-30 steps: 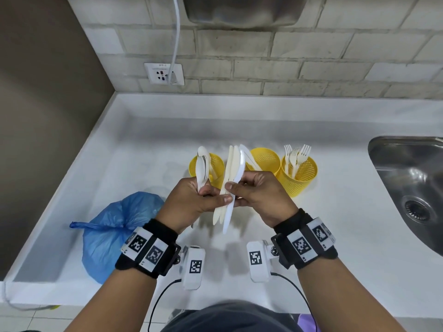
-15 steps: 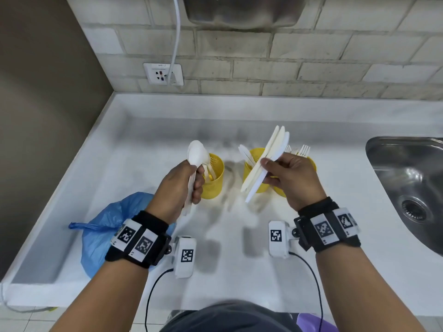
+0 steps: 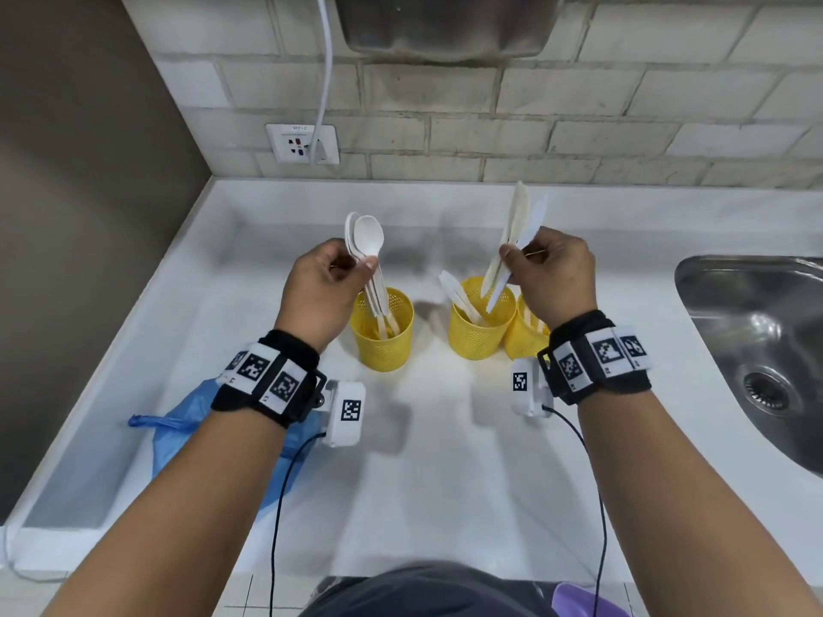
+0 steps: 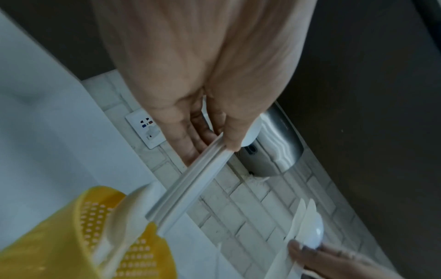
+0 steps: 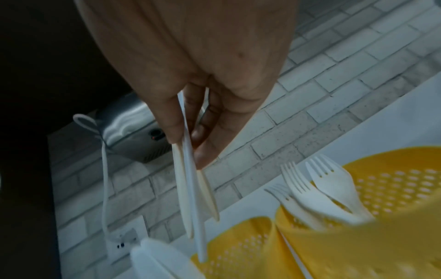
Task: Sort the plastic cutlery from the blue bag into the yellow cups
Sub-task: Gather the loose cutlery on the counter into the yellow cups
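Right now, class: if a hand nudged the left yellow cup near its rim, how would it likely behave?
The left yellow cup would probably tip rather than slide: it looks tall and narrow. Its perforated plastic wall suggests little weight. The spoons that the left hand holds into it could lever it over.

Three yellow cups (image 3: 382, 340) are standing on the counter. One blue bag (image 3: 178, 434) is lying there. Two hands are showing: the left hand (image 3: 318, 296) is pinching two or three spoons (image 3: 367, 242), the right hand (image 3: 556, 278) about three knives (image 3: 519, 224). Three forks (image 5: 317, 190) are showing beside the right grip.
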A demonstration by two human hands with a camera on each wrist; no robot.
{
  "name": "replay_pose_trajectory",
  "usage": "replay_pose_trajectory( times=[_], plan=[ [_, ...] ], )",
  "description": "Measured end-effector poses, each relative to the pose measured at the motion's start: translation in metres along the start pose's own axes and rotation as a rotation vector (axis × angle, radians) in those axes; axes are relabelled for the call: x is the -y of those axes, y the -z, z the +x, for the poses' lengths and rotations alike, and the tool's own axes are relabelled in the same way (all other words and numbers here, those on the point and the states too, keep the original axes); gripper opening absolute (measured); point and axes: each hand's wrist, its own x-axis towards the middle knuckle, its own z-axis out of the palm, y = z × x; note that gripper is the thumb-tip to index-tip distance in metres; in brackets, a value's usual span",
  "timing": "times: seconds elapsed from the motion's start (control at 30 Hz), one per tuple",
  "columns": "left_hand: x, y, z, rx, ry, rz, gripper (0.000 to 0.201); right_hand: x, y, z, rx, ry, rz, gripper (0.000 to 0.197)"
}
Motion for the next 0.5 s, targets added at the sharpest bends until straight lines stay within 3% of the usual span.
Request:
replay_pose_trajectory(
  times=[0.23,0.33,0.5],
  plan=[
    [0.022,-0.013,-0.001,-0.041,-0.04,0.33,0.034,-0.022,-0.022,-0.006,0.06,0.043,-0.224,0.025],
    [0.027,-0.019,-0.003,-0.046,-0.03,0.337,0.04,-0.027,-0.028,-0.007,0.108,0.025,-0.265,0.022],
    [0.025,-0.017,-0.002,-0.105,-0.165,0.357,0.049,-0.026,-0.024,-0.018,0.004,0.119,-0.266,0.034]
  ],
)
